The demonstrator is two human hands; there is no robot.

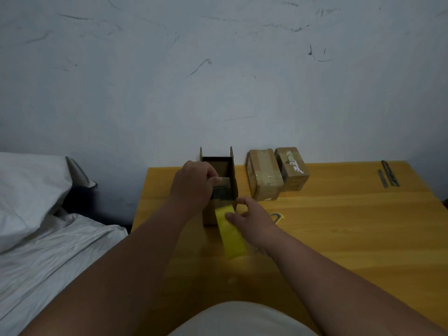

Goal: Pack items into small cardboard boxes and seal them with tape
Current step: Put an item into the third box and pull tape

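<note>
A small open cardboard box (219,187) stands upright near the back edge of the worktop (339,226), its top flaps raised and its inside dark. The left hand (194,183) curls over the box's left rim and pinches a flat greyish item (221,181) at the opening. The right hand (249,219) sits just beside the box's front corner, fingers bent onto a broad strip of yellow tape (230,235) that runs from the box's front face down toward the person. Right of the box, two taped brown boxes (276,174) lie side by side, touching. A small yellow-rimmed tool (276,217) peeks out behind the right hand. Two thin metal blades (388,177) lie at the far right. The worktop is glossy orange-yellow wood grain against a scuffed pale wall (218,69); a bed with rumpled white sheets (48,238) stands to the left.
</note>
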